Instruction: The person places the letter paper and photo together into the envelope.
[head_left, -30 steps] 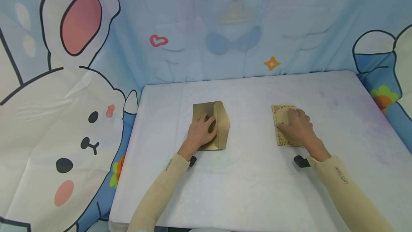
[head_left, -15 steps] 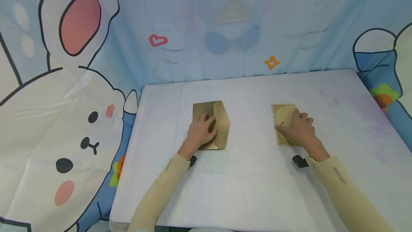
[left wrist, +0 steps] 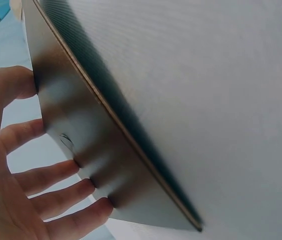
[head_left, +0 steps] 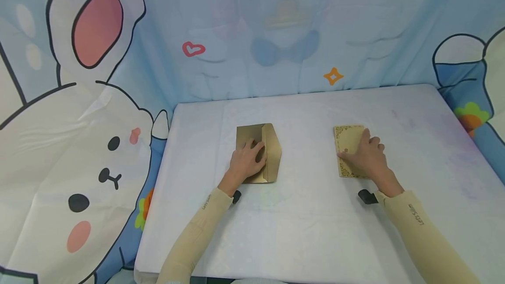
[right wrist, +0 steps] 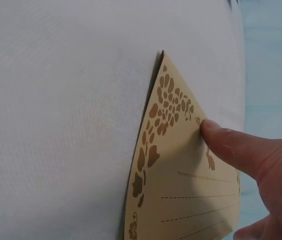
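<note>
Brown paper envelope (head_left: 258,152), flap open toward 3 o'clock, lies on the white table (head_left: 307,227) under the left hand (head_left: 246,163), whose straight fingers (left wrist: 56,172) press it, while well apart at 3 o'clock the right hand (head_left: 368,157) rests relaxed fingers on the patterned card (head_left: 347,143).

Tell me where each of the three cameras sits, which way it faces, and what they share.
Head: worn on the head, facing forward and down at the white table; shows both sleeved forearms, left hand on the brown envelope, right hand on the patterned card.
Left wrist: at the left hand, looking along its fingers lying on the envelope.
Right wrist: at the right hand, looking at the card; its thumb presses the card.
Shared: head and left wrist both show the envelope; head and right wrist the card.
</note>
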A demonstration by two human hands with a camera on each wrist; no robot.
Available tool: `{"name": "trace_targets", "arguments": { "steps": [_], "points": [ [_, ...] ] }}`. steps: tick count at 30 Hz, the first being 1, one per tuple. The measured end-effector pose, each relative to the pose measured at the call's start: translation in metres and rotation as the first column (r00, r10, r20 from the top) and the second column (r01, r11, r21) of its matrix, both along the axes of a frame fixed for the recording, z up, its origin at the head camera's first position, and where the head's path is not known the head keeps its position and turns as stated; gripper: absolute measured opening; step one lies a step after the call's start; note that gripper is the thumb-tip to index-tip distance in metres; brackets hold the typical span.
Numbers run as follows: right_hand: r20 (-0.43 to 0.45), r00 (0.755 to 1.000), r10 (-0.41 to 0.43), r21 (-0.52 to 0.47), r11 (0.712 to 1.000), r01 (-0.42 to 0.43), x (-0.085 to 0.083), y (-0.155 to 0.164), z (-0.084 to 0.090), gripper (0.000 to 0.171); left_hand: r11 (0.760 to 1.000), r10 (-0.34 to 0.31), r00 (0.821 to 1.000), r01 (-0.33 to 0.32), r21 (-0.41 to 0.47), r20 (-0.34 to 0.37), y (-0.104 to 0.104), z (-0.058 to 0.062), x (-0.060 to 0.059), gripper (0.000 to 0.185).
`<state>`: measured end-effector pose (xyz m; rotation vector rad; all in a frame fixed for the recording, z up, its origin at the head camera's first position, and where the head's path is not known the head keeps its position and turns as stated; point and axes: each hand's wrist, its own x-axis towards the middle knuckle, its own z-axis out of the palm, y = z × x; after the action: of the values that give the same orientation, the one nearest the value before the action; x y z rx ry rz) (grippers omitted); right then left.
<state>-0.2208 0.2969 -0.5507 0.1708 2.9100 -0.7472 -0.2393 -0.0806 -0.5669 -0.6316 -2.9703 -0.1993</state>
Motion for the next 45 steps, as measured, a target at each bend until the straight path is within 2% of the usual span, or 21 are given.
{"name": "trace_targets", "arguments": {
  "steps": [5, 12, 14, 18, 21, 27, 33, 40, 45],
  "points": [
    [0.001, 1.0, -0.01, -0.007, 1.0, 0.01, -0.002, 0.001, -0.002, 0.111, 1.0, 0.003, 1.0, -0.003, -0.003, 0.017, 0.0, 0.001, 0.0, 0.046],
    [0.005, 1.0, 0.001, -0.011, 1.0, -0.001, -0.002, 0.005, 0.002, 0.085, 1.0, 0.014, 0.999, -0.013, -0.024, 0.043, 0.001, 0.001, -0.002, 0.047],
    [0.008, 1.0, 0.021, -0.028, 0.999, -0.021, -0.002, 0.007, 0.004, 0.079, 0.999, 0.015, 0.999, -0.014, -0.029, 0.042, 0.001, 0.001, -0.002, 0.047],
    [0.037, 0.999, 0.006, -0.09, 0.996, -0.003, -0.003, 0.01, 0.012, 0.072, 1.0, 0.01, 1.0, -0.009, -0.023, 0.02, 0.001, 0.0, -0.002, 0.047],
    [0.042, 0.999, -0.018, -0.145, 0.989, 0.023, -0.002, 0.012, 0.017, 0.07, 1.0, 0.007, 1.0, -0.006, -0.017, 0.009, 0.001, -0.001, -0.001, 0.046],
    [-0.033, 0.999, -0.012, -0.211, 0.978, 0.005, -0.002, 0.01, 0.023, 0.068, 1.0, 0.003, 1.0, -0.003, -0.017, -0.008, 0.001, -0.001, 0.0, 0.046],
    [-0.031, 0.999, -0.038, -0.29, 0.957, 0.027, -0.005, -0.006, 0.025, 0.072, 1.0, 0.005, 1.0, -0.005, -0.016, 0.0, 0.001, 0.0, 0.0, 0.046],
    [-0.005, 1.0, 0.007, -0.32, 0.947, -0.008, -0.007, -0.024, 0.029, 0.074, 1.0, -0.003, 1.0, 0.003, -0.007, -0.031, 0.001, -0.002, -0.001, 0.045],
    [0.012, 0.999, 0.046, -0.335, 0.941, -0.039, -0.007, -0.038, 0.025, 0.074, 1.0, 0.003, 1.0, -0.004, -0.016, -0.017, 0.001, 0.0, 0.0, 0.046]
  ]
}}
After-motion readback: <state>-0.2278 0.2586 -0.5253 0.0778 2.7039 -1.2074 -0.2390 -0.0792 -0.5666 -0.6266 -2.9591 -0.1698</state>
